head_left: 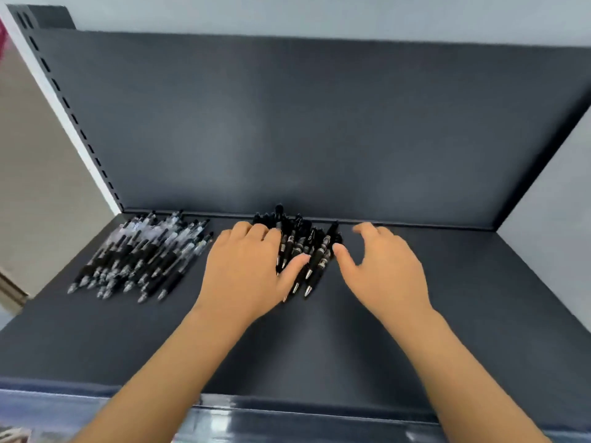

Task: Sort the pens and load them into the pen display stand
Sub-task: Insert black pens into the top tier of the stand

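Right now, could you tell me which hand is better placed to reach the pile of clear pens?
Left: the left hand lies beside the clear pens; the right hand is beyond the black pens.

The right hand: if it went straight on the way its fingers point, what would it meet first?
Probably the dark back wall, just to the right of the black pens. The right hand holds nothing, and the depth is unclear.
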Tool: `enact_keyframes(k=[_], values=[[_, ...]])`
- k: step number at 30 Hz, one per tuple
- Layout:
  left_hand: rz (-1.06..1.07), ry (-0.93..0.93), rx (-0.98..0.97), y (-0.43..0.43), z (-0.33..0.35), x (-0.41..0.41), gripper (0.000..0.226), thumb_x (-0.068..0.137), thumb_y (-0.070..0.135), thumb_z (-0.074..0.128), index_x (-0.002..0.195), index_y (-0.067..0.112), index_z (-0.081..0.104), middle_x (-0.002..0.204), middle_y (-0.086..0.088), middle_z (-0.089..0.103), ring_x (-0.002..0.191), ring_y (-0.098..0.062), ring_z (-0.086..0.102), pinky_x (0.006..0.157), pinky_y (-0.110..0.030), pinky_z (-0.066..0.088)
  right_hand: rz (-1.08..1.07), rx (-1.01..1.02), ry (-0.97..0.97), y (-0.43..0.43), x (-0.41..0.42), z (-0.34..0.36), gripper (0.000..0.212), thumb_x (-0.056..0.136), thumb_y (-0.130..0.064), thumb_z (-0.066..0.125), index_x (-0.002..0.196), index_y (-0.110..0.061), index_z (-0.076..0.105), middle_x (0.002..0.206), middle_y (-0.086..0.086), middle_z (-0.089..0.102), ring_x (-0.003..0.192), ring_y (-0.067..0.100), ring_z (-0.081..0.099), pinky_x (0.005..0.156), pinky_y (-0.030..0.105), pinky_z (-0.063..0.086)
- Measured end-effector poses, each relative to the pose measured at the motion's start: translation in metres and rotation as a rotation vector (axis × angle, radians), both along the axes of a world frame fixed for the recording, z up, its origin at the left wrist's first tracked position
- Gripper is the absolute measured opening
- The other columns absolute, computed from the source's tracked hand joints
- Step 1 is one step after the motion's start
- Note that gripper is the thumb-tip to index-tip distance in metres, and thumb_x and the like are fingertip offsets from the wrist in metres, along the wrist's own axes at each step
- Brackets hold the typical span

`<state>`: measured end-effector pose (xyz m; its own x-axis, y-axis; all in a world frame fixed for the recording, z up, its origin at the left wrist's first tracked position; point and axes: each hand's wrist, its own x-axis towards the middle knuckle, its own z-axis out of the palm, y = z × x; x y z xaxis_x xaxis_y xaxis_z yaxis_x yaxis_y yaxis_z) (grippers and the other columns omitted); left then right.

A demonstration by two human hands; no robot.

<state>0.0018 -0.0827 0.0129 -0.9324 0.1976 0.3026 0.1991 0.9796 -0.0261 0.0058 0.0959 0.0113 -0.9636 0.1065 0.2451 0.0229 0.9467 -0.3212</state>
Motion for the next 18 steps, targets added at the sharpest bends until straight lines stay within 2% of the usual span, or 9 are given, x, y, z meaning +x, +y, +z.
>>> enact_keyframes(k=[4, 8, 11, 14, 18], values=[[-0.078, -0.021, -0.028, -0.006, -0.012, -0.029, 0.069, 0.086, 0.067, 0.026, 0.111, 0.015, 0.063, 0.107, -0.002, 0.066, 0.106, -0.025, 0.055, 0.089, -0.037, 0.04, -0.098, -0.008, -0.128, -0.02, -0.032, -0.014, 0.049, 0.092, -0.052, 0.047, 0.121, -0.013, 0.052, 0.117, 0.008, 0.058, 0.109, 0.028, 0.053, 0.073, 0.034, 0.042], [-0.102, -0.036, -0.002, -0.008, -0.022, -0.043, 0.078, 0.085, 0.07, 0.014, 0.127, 0.017, 0.052, 0.122, -0.001, 0.06, 0.116, -0.024, 0.051, 0.094, -0.036, 0.037, -0.192, -0.019, -0.23, -0.037, -0.053, -0.021, 0.047, 0.086, -0.052, 0.054, 0.11, -0.011, 0.054, 0.11, 0.009, 0.06, 0.102, 0.031, 0.059, 0.066, 0.03, 0.037], [-0.119, -0.045, 0.05, -0.011, -0.03, -0.047, 0.073, 0.091, 0.068, 0.019, 0.136, 0.017, 0.045, 0.131, -0.001, 0.054, 0.122, -0.023, 0.047, 0.099, -0.036, 0.034, -0.237, -0.098, -0.3, -0.041, -0.063, -0.022, 0.034, 0.081, -0.043, 0.059, 0.093, -0.011, 0.058, 0.093, 0.005, 0.064, 0.082, 0.027, 0.058, 0.057, 0.026, 0.036], [-0.116, -0.058, 0.077, -0.013, -0.032, -0.048, 0.069, 0.092, 0.063, 0.021, 0.141, 0.017, 0.04, 0.138, -0.001, 0.049, 0.126, -0.023, 0.043, 0.1, -0.036, 0.032, -0.243, -0.202, -0.368, -0.042, -0.073, -0.02, 0.026, 0.076, -0.038, 0.061, 0.07, -0.015, 0.052, 0.07, 0.001, 0.061, 0.071, 0.025, 0.064, 0.047, 0.021, 0.036], [-0.126, -0.05, 0.131, -0.015, -0.025, -0.048, 0.065, 0.088, 0.046, 0.021, 0.139, 0.014, 0.043, 0.135, -0.003, 0.051, 0.123, -0.023, 0.046, 0.099, -0.036, 0.034, -0.258, -0.183, -0.389, -0.041, -0.081, -0.019, 0.02, 0.079, -0.024, 0.06, 0.065, -0.015, 0.048, 0.064, 0.001, 0.054, 0.062, 0.021, 0.056, 0.046, 0.021, 0.036]])
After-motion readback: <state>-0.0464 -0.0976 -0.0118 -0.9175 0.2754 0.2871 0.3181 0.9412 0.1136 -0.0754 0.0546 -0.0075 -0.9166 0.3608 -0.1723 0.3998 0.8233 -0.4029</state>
